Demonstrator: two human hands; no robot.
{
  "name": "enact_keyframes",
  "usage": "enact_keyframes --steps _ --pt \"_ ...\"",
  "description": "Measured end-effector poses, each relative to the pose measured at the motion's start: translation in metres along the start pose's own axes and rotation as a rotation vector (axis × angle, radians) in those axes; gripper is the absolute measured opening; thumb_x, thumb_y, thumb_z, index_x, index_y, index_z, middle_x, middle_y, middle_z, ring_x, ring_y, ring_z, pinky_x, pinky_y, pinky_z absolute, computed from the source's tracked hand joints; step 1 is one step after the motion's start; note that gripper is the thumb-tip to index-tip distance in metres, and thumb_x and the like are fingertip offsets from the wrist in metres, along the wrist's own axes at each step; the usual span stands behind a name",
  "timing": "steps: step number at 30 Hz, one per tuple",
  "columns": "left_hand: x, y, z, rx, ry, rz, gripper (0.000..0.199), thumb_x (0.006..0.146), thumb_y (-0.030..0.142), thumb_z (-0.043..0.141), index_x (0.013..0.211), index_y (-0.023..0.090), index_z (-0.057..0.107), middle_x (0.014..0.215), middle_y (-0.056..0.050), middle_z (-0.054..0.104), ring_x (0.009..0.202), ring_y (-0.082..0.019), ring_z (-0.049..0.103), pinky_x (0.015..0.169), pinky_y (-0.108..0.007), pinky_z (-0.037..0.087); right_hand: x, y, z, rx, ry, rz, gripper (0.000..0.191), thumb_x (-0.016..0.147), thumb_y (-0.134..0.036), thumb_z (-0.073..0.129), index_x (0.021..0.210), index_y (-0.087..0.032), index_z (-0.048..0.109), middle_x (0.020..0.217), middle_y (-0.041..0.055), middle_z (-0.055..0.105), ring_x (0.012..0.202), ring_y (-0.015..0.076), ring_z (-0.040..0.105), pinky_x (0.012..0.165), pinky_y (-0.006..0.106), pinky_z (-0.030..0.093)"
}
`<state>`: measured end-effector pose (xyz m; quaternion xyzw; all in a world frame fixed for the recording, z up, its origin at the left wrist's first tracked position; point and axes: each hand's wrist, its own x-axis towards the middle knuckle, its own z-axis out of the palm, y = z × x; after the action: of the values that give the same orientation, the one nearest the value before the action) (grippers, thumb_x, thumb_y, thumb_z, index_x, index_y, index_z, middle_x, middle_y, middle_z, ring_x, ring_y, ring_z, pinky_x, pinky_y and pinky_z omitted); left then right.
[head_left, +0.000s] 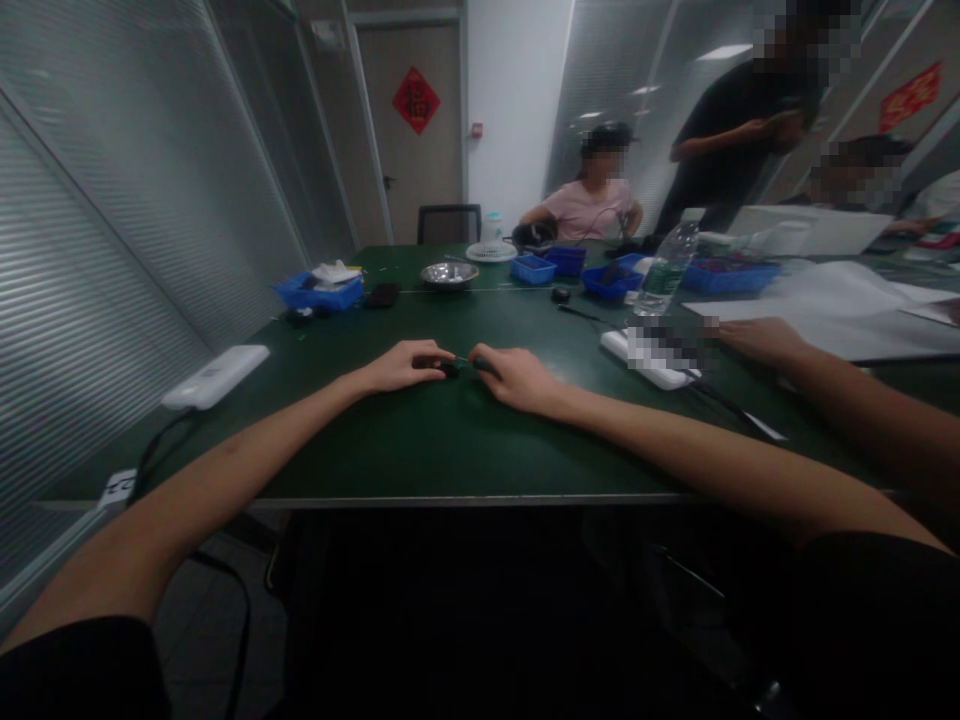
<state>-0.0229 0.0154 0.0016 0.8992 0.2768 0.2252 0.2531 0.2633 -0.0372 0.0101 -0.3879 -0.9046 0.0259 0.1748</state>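
Note:
Over the green table [420, 450], my left hand [405, 366] is closed, its thumb and fingers pinching a small black part [451, 370]. Most of that part is hidden by the fingers, so its kind does not show. Facing it from the right, my right hand [521, 380] wraps round the dark handle of what looks like a small screwdriver [484, 367]. Its thin shaft points left, towards the black part. At this size I cannot tell whether the tip touches it.
A metal bowl [448, 277], blue bins [319, 290] and a water bottle [670, 265] stand farther back. White power strips [651, 358] lie on both sides, with cables. At right, another person's hand [757, 340] rests near white sheets [817, 310]. Other people are beyond the table.

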Motion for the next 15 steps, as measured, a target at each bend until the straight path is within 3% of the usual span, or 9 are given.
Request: enact_keyframes --steps 15 --pt "-0.0009 0.0049 0.001 0.016 0.014 0.003 0.043 0.094 0.044 0.07 0.129 0.02 0.072 0.1 -0.007 0.063 0.09 -0.02 0.059 0.081 -0.032 0.048 0.0005 0.0015 0.0004 -0.027 -0.014 0.022 0.032 0.1 -0.028 0.054 0.131 -0.022 0.057 0.112 0.0092 0.075 0.093 0.0234 0.069 0.078 0.03 0.045"
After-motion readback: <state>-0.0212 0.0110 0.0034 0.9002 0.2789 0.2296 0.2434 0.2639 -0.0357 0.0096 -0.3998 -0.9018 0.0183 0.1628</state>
